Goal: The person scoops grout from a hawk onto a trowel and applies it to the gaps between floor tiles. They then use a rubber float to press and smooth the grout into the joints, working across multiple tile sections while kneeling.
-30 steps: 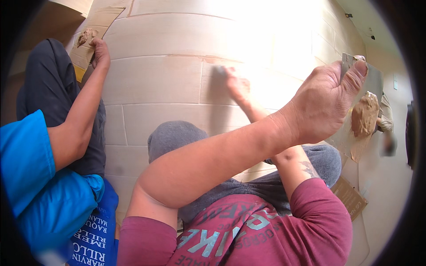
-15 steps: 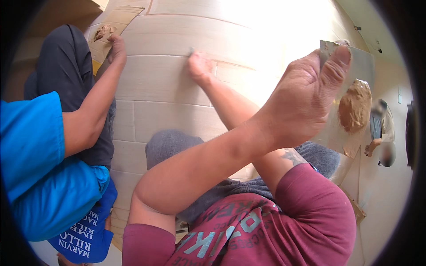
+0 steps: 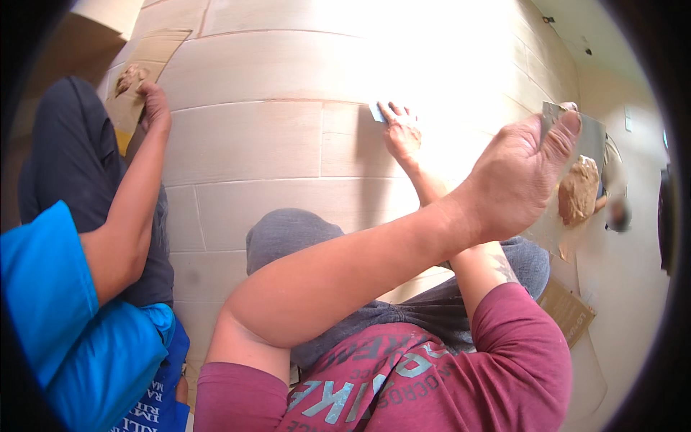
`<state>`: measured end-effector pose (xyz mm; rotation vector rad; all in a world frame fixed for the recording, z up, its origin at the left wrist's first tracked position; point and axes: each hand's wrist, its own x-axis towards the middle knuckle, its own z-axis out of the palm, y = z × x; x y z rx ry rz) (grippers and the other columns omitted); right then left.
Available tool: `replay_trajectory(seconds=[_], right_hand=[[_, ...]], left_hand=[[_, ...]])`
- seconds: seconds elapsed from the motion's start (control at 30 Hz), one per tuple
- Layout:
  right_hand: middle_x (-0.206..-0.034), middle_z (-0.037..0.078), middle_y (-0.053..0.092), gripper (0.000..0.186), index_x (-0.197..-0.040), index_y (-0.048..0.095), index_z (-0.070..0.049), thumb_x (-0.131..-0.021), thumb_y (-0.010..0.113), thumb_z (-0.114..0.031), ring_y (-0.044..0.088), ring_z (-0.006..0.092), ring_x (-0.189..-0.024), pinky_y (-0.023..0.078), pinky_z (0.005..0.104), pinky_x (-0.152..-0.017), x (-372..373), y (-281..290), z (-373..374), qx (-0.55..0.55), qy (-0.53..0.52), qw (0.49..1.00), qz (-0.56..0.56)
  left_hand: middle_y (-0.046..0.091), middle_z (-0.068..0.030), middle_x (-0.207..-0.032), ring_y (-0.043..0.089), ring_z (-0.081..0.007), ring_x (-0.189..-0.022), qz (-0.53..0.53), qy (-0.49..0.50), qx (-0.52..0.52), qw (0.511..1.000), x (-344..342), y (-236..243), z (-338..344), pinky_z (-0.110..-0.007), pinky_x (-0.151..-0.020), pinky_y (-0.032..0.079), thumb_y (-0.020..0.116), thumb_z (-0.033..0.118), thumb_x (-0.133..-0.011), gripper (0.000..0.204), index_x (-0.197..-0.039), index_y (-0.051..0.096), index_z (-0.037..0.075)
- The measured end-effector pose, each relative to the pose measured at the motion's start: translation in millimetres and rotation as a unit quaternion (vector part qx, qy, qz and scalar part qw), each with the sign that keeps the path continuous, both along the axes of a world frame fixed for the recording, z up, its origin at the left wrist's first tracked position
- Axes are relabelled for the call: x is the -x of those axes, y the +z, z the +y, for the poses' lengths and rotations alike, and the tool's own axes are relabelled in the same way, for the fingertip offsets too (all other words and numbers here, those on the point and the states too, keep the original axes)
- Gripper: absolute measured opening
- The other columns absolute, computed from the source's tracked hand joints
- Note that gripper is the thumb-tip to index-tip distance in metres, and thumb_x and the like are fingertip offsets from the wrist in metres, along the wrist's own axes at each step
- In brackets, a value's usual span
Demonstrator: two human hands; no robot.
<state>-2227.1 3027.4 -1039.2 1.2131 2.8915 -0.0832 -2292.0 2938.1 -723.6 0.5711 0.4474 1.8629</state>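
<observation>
My left arm reaches across to the right. My left hand (image 3: 515, 176) is closed on the edge of a flat grey sheet (image 3: 592, 131), its thumb pressed on top. A lump of brown paste (image 3: 578, 191) sits on that sheet, with smears near its upper edge. Under the left arm, my right arm stretches out to the pale tiles (image 3: 248, 137). There my right hand (image 3: 403, 137) presses a small light-blue flat scraper (image 3: 376, 113) against a joint between tiles. The fingers cover much of the scraper, and glare washes out the surface beyond.
At left a person in a blue shirt (image 3: 47, 259) holds a piece of cardboard (image 3: 155, 50) bearing brown paste. Another person (image 3: 617, 212) is partly visible behind my sheet. A cardboard piece (image 3: 567, 309) lies at the lower right, near the pale wall (image 3: 612, 288).
My right hand has moved right along the tiles, and the blue scraper now shows. The left hand keeps its hold on the paste-laden sheet, slightly lower in view. The whole view has shifted.
</observation>
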Motion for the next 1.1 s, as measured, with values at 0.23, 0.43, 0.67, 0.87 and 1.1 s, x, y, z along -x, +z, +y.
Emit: replay_trajectory(seconds=[0.23, 0.43, 0.67, 0.87, 1.1], right_hand=[[-0.153, 0.011, 0.052, 0.058, -0.148, 0.057, -0.021, -0.092, 0.048, -0.007, 0.045, 0.0384, -0.141, 0.039, 0.0463, -0.116, -29.8, -6.1, 34.1, 0.150, 0.025, 0.986, -0.065], [-0.150, 0.010, 0.055, 0.056, -0.145, 0.059, -0.019, -0.093, 0.044, -0.006, 0.047, 0.0345, -0.140, 0.040, 0.0446, -0.116, -47.1, -8.6, 40.8, 0.097, 0.028, 0.993, -0.056], [-0.152, 0.008, 0.054, 0.058, -0.148, 0.056, -0.021, -0.093, 0.045, -0.006, 0.049, 0.0343, -0.137, 0.040, 0.0466, -0.116, -47.6, -29.1, 52.5, 0.053, -0.009, 0.998, -0.015], [-0.136, 0.014, 0.064, 0.053, -0.146, 0.057, -0.019, -0.094, 0.045, -0.009, 0.058, 0.0386, -0.126, 0.046, 0.0484, -0.108, -56.4, -31.1, 43.9, 0.108, 0.028, 0.991, -0.077], [-0.118, 0.021, 0.071, 0.040, -0.130, 0.065, -0.010, -0.100, 0.046, -0.028, 0.067, 0.0402, -0.111, 0.052, 0.0510, -0.098, -37.7, -36.8, 75.1, 0.128, -0.200, 0.969, -0.061]], left_hand=[[0.063, -0.0050, -0.091, 0.053, -0.0123, -0.088, 0.046, -0.145, 0.041, 0.987, -13.5, 2.0, 22.4, -0.030, -0.085, 0.049, 0.041, 0.054, -0.110, 0.059, -0.107, 0.060, -0.001], [0.060, -0.0037, -0.086, 0.051, -0.0116, -0.083, 0.022, -0.119, 0.059, 0.991, -15.5, -17.6, 11.8, -0.030, -0.081, 0.048, 0.041, 0.052, -0.111, 0.057, -0.105, 0.061, -0.001], [0.049, 0.0059, -0.078, 0.043, -0.0050, -0.077, -0.044, -0.120, 0.009, 0.992, -19.3, -24.3, 18.2, -0.024, -0.072, 0.044, 0.041, 0.052, -0.111, 0.055, -0.096, 0.060, 0.003], [0.058, -0.0026, -0.083, 0.050, -0.0116, -0.082, 0.013, -0.134, 0.045, 0.990, -13.2, -33.7, 17.2, -0.033, -0.079, 0.049, 0.045, 0.046, -0.111, 0.051, -0.104, 0.059, -0.002], [0.058, -0.0017, -0.084, 0.050, -0.0106, -0.084, 0.033, -0.113, 0.042, 0.992, -5.7, -23.9, 5.0, -0.032, -0.079, 0.049, 0.046, 0.048, -0.111, 0.052, -0.105, 0.060, -0.002]])
